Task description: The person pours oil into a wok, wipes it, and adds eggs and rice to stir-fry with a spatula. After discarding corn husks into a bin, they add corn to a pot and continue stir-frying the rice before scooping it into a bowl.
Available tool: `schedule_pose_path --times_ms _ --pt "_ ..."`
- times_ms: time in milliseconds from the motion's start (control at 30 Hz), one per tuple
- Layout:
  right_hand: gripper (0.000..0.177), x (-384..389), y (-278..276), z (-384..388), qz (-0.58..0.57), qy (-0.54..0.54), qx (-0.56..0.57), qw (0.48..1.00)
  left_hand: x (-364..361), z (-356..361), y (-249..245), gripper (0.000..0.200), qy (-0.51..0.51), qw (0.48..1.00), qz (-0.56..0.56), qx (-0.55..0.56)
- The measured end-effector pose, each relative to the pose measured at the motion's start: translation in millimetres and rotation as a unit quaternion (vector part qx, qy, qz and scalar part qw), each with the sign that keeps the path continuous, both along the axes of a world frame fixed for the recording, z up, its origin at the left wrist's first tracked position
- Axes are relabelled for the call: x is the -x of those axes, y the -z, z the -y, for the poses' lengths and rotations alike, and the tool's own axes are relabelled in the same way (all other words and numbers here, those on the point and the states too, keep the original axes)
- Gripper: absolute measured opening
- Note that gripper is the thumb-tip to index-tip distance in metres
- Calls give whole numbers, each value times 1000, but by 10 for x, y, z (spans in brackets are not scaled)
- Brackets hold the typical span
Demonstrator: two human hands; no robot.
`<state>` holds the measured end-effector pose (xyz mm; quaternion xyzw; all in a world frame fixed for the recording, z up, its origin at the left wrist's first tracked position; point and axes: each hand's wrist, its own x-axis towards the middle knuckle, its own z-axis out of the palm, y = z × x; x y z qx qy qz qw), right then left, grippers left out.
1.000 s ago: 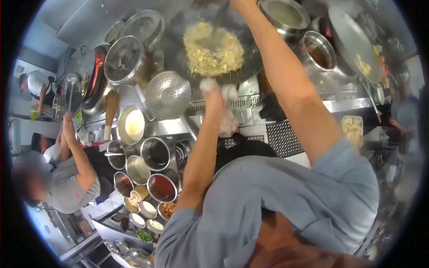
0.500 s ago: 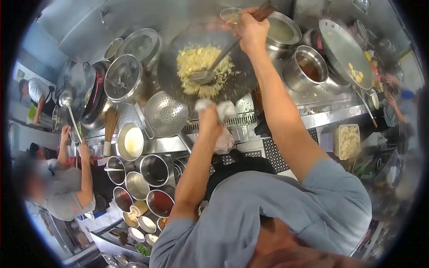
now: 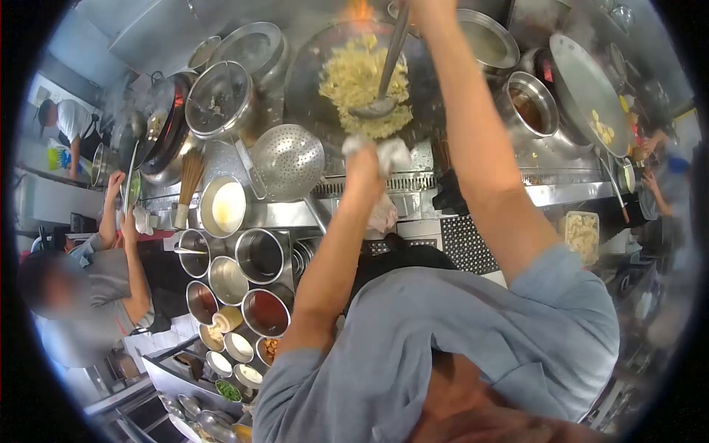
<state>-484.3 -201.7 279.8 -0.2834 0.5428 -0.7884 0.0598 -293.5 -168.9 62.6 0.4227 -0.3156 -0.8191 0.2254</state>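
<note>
A large dark wok (image 3: 304, 88) holds a heap of yellow fried rice (image 3: 362, 81). My left hand (image 3: 365, 171) is closed on a white cloth (image 3: 393, 155) at the wok's near rim. Up at the top edge of the view, my right hand (image 3: 431, 9) is wrapped round the handle of a long ladle (image 3: 375, 108), and part of this hand is cut off. The ladle's bowl rests in the near part of the rice. Orange flame (image 3: 360, 10) shows at the wok's far rim.
A perforated strainer (image 3: 288, 161) and a wire-mesh strainer (image 3: 218, 100) lie left of the wok. Sauce pots (image 3: 266, 313) stand nearer. On the right are a steel pot (image 3: 529, 103) and a tilted wok (image 3: 587, 85). A co-worker (image 3: 103, 280) works at far left.
The rice has shifted and spread toward the far side of the wok. Flame has appeared at its far rim. My right hand has risen with the ladle, whose handle now stands steeper.
</note>
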Motion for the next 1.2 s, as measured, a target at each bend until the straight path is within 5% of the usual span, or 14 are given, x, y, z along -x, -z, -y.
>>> schedule_pose_path --times_ms 67,133,200,267,367,467,500,600,700,767,867,900,1033,1200 --pt "18 239 682 391 -127 96 -39 986 74 235 364 29 129 970 75 194" --pt "17 323 767 476 -90 -37 114 989 -87 13 502 26 -72 993 8 91" --pt "15 488 229 229 16 80 9 997 -343 -153 766 31 -57 996 57 23" --pt "18 690 -48 -159 65 -32 100 992 -374 -399 199 31 -107 993 39 33" --pt "13 874 93 -453 33 -20 238 970 -45 419 347 17 -25 997 56 40" --pt "5 497 996 65 86 76 121 986 236 925 456 17 10 998 50 31" --pt "6 406 1113 87 37 -21 143 989 241 922 519 17 14 998 46 36" --pt "5 -197 874 -83 44 -50 125 990 81 586 547 23 -28 998 -18 54" --pt "5 80 864 293 18 -8 113 993 -62 13 -170 27 -68 997 -22 34" --pt "9 306 611 360 3 -64 -47 997 -145 -145 -453 29 -55 999 1 0" --pt "13 -133 173 173 70 -42 -24 996 -9 344 131 32 15 1000 -3 6" --pt "17 137 563 582 -87 63 -39 993 20 269 279 31 -61 997 52 20" --pt "17 229 57 345 51 -8 7 999 -426 -546 -109 15 -61 998 24 3" --pt "17 20 451 342 -55 19 33 998 -29 166 366 20 16 999 -9 31"
